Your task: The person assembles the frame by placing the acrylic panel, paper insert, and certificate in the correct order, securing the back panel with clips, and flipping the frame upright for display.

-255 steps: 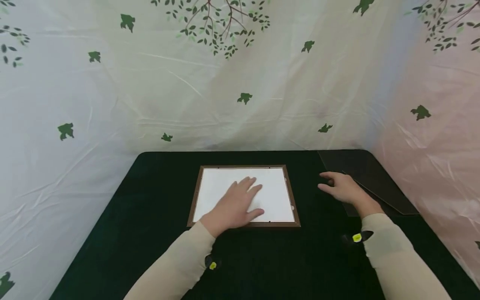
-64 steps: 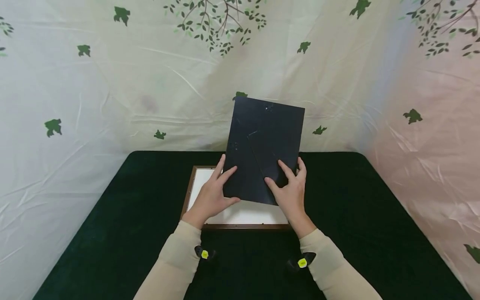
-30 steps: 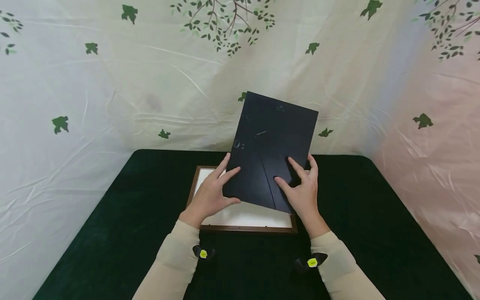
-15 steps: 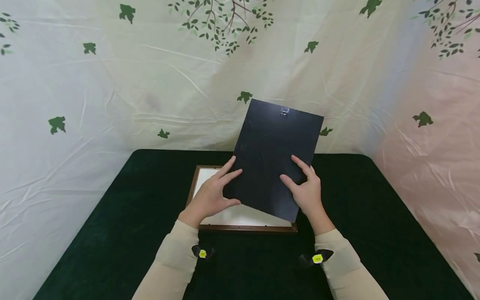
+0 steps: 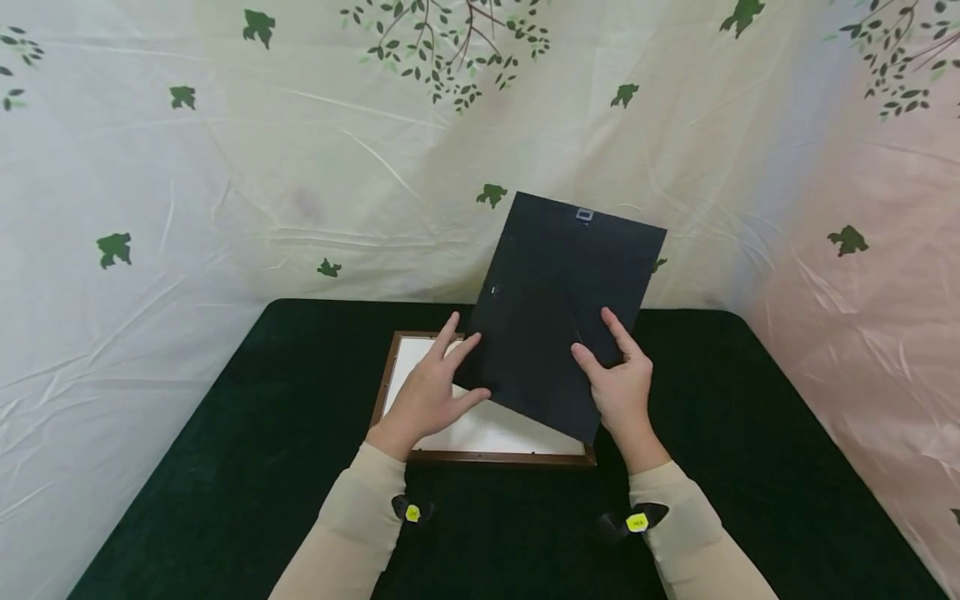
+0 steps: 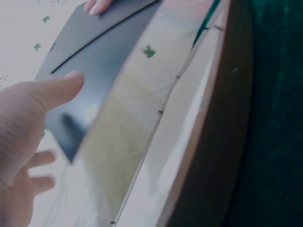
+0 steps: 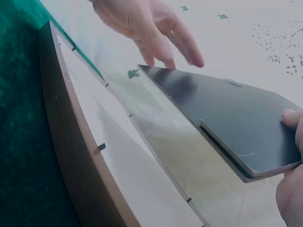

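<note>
A black frame backing board (image 5: 555,275), with a small metal hanger (image 5: 584,215) near its top edge, is held tilted above a brown picture frame (image 5: 495,457). My right hand (image 5: 624,392) grips it at its right side, thumb on the face towards me and fingers at the edge. The right wrist view shows the easel leg (image 7: 246,149) on the board. My left hand (image 5: 427,396) is at the board's lower left corner, fingers spread; in the right wrist view those fingers stand just off the corner. A white sheet (image 5: 480,429) lies in the frame, partly hidden by the board.
The frame lies flat on a dark green cloth-covered table (image 5: 300,400). Small dark tabs (image 7: 102,146) stick out along its inner edge. A pale curtain (image 5: 337,167) with leaf prints hangs behind and around the table.
The backing board, on the table at right 8.5 seconds ago, is now up over the frame. Lately it and my right hand have shifted right. My left hand, earlier on the white sheet, is beside the board.
</note>
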The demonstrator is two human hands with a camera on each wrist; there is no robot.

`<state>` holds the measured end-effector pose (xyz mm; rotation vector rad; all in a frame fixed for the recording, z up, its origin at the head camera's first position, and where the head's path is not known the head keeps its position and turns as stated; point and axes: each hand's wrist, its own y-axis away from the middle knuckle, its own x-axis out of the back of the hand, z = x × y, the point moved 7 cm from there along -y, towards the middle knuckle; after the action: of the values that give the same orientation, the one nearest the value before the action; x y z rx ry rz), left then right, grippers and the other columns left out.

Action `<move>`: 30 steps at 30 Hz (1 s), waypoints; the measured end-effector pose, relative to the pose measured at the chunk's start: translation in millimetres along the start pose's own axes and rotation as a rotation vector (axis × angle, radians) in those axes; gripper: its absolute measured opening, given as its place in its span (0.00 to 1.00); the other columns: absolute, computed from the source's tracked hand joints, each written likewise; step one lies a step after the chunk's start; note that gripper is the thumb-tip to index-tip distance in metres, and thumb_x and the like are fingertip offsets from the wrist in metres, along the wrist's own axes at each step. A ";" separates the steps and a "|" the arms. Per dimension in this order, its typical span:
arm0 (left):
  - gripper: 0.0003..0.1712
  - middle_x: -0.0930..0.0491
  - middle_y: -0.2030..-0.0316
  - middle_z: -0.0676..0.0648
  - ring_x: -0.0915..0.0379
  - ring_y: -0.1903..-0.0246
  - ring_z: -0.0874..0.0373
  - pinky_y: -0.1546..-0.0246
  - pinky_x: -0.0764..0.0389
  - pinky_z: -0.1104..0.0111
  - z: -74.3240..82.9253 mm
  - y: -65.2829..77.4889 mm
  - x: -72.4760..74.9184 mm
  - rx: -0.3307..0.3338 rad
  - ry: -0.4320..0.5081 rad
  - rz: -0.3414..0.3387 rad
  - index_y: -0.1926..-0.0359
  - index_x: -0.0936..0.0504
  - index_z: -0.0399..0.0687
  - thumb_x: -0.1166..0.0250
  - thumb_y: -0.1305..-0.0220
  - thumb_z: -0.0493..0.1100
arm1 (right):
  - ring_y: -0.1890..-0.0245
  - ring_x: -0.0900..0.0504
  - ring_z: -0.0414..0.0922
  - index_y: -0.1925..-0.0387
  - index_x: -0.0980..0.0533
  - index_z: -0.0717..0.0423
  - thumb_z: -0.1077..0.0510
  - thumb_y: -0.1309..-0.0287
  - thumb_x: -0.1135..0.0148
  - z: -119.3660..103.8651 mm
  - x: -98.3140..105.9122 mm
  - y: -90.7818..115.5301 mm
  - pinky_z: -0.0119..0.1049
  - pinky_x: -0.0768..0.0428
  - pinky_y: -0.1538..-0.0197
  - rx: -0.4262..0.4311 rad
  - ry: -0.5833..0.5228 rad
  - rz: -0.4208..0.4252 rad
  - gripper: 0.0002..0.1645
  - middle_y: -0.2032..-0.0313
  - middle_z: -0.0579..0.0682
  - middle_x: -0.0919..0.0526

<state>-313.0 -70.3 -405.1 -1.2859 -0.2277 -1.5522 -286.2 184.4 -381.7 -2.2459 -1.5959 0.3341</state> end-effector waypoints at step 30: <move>0.61 0.77 0.25 0.48 0.63 0.32 0.25 0.36 0.62 0.34 48.6 4.7 -33.4 0.036 -0.062 0.081 0.24 0.56 0.62 0.39 0.51 0.76 | 0.36 0.36 0.46 0.31 0.40 0.54 0.65 0.44 0.33 -15.0 -18.6 23.7 0.32 0.30 0.40 0.020 -0.123 0.148 0.42 0.33 0.47 0.39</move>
<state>-284.8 -19.2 -414.3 -1.3008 -0.2387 -1.4357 -266.1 157.6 -378.5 -2.3753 -1.4798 0.5347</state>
